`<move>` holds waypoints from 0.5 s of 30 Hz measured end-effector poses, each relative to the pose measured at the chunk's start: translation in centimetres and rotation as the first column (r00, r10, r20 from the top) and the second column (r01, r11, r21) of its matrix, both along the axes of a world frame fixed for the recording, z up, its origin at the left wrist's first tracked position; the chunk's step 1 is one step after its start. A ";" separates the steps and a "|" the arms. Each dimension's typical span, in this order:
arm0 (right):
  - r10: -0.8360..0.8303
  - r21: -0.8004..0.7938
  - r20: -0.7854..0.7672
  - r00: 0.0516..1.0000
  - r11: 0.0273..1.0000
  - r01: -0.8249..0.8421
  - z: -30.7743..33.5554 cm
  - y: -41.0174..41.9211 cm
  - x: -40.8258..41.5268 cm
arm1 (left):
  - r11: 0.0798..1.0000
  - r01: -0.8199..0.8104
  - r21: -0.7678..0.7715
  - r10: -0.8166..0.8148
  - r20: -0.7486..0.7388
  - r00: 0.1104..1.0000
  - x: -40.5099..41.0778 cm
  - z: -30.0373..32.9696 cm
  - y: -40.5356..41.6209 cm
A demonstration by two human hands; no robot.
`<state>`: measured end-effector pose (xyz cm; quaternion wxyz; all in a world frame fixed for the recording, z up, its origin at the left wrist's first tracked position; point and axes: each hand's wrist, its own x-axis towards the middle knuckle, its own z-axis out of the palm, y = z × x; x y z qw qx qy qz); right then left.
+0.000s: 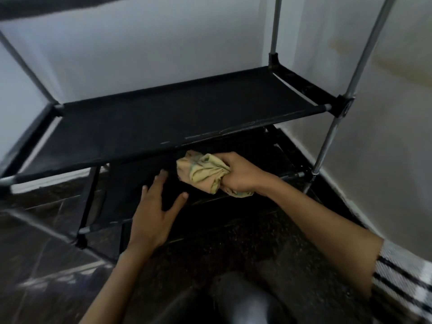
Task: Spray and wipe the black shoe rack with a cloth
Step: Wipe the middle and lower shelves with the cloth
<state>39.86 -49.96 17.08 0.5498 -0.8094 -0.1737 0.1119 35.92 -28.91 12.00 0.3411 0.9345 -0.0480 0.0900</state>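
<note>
Two hands work low at the black shoe rack (177,113): keep your right hand (238,174), its grip closed round the bunched yellow cloth (201,171), pressing in long strokes along the lower shelf (131,181). Your left hand (154,211) hovers near that shelf, fingers spread and holding nothing; use it to steady the frame.

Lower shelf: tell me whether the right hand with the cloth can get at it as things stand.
Probably yes. The right hand grips the cloth just under the front edge of the middle shelf, right at the lower shelf. Nothing lies between them; the left hand is off to one side.
</note>
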 end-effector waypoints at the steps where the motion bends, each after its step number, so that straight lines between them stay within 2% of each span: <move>1: 0.019 -0.008 -0.008 1.000 1.000 -0.019 0.4 0.0 -0.7 | 0.999 -0.035 0.020 0.036 -0.014 0.999 -1.1 0.1 1.2; 6: 0.201 -0.170 -0.123 0.972 0.961 -0.221 -1.7 -0.3 -4.3 | 0.986 -0.092 0.142 0.099 -0.037 0.994 -7.6 -2.2 6.9; 10: 0.262 -0.255 -0.294 0.919 0.906 -0.339 -8.0 1.4 -6.3 | 0.986 -0.105 0.130 0.128 -0.178 0.976 -10.7 -6.6 10.3; 12: 0.220 -0.308 -0.355 0.909 0.890 -0.336 -11.0 2.7 -6.4 | 0.984 -0.108 0.141 0.142 -0.254 0.957 -10.6 -8.5 11.4; 15: 0.107 -0.519 -0.282 0.953 0.819 -0.245 -14.7 5.0 -5.5 | 0.979 -0.099 0.180 0.157 -0.348 0.924 -9.1 -10.8 12.9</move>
